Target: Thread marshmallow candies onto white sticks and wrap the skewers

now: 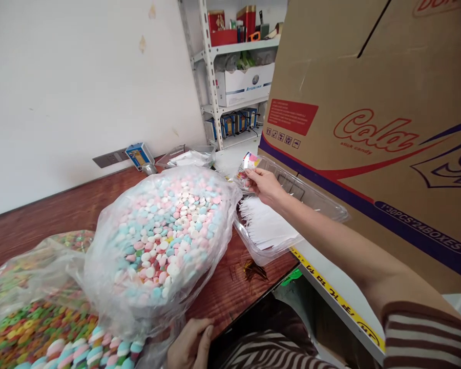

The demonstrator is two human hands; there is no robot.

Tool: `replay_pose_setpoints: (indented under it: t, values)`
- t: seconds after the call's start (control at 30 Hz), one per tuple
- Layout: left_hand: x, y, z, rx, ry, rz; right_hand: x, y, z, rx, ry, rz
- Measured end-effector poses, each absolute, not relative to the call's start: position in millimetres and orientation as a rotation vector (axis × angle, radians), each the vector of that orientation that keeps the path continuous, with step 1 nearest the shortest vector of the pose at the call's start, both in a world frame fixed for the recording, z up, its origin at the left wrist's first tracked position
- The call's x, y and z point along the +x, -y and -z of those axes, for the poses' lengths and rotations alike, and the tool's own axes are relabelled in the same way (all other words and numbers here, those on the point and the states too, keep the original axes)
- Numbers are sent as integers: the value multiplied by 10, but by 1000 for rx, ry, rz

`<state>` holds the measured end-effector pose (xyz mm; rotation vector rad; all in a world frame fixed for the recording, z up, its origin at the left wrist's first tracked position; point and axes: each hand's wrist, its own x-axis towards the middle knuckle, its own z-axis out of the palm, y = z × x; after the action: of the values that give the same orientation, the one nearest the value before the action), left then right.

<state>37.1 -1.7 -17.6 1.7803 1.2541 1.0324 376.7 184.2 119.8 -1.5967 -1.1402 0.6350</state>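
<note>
My right hand (264, 185) pinches a small shiny plastic packet (250, 161) with pink, yellow and white print, above a clear plastic tray (267, 254). In that tray lies a pile of thin white paper sticks or strips (267, 225). Near the table's front edge rests my left hand (191, 342), curled closed with the thumb against the fingers; nothing shows in it. Just beyond it stands a big clear plastic bag (117, 218) full of pink, white and blue round candies (153, 266).
A second bag (30, 287) at the lower left holds colourful ring candies and striped ones. The large cardboard box (369, 92) walls off the right side. Behind are a clear tray (207, 149), a small blue-and-white box (139, 155) and metal shelves (246, 48). Gold scraps (255, 270) lie near the table edge.
</note>
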Motion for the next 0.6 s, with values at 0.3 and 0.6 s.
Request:
replay_pose_setpoints:
  t: [0.3, 0.6]
  values:
    - [1040, -69, -266, 633, -626, -1187, 2118, -267, -588, -853, 755, -1618]
    - [201, 103, -215, 500, -1111, -1516, 1820, -204, -196, -951, 1222, -1601]
